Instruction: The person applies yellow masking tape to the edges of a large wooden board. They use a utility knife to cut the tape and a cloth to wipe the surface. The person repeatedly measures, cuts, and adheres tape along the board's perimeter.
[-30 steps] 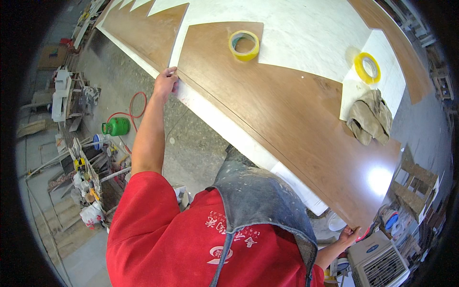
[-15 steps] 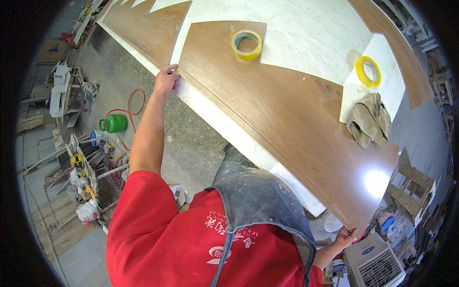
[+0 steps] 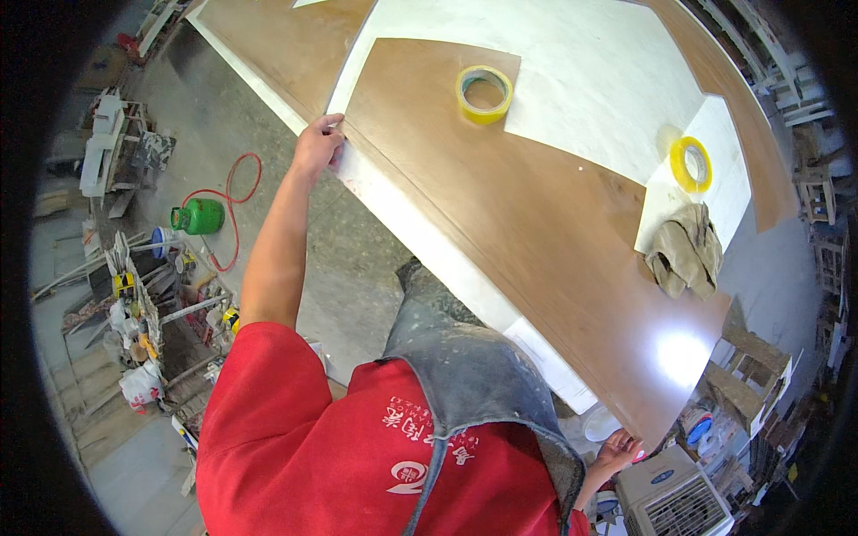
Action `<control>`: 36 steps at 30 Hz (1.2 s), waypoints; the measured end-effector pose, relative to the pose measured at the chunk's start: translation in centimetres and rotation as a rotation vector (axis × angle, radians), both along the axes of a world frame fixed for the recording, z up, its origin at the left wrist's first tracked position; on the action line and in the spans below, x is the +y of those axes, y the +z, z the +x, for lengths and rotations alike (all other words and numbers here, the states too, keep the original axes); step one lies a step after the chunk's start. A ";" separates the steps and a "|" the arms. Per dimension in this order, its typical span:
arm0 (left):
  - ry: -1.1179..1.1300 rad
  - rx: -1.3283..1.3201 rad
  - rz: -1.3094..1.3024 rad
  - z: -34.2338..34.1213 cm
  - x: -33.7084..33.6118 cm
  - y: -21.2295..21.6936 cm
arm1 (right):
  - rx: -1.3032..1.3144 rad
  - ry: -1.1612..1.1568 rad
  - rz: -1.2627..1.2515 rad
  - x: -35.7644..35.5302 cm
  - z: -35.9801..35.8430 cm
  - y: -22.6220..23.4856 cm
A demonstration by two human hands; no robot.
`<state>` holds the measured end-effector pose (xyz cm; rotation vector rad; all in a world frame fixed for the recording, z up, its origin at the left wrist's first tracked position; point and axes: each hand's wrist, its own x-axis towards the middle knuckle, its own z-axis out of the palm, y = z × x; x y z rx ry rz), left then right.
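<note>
Along the near edge of the bench (image 3: 268, 54) your two hands grip a long brown veneer panel (image 3: 536, 214) that lies flat on the white top. Your left hand (image 3: 317, 143) reaches far out, fingers curled over the panel's left corner, thumb on the upper face and fingertips on the white edge band (image 3: 429, 241) that runs along the near side. Your right hand (image 3: 617, 449) sits low at the lower right, palm open and fingers spread under the panel's far right corner, touching its edge; how firmly it holds I cannot tell. The panel itself runs at a slant from upper left to lower right, with a glare spot near its right end.

On the panel, near its upper edge, lies a roll of yellow tape (image 3: 484, 93), flat on its side. A second yellow tape roll (image 3: 692, 163) rests further right on a white sheet (image 3: 733, 192), and just below it a pair of crumpled tan work gloves (image 3: 686, 250) lies partly on that sheet and partly on the panel.

On the concrete floor (image 3: 357, 268) to your left stand a green gas bottle (image 3: 198, 216) with a red hose (image 3: 237, 192) looped beside it. A white fan unit (image 3: 670, 500) sits by your right hand.
</note>
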<state>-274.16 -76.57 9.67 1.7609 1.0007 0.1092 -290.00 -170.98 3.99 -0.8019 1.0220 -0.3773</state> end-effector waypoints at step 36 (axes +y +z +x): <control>-0.154 -0.065 0.166 -0.7 1.6 -0.5 | 0.300 1.273 -1.769 53.5 10.7 9.0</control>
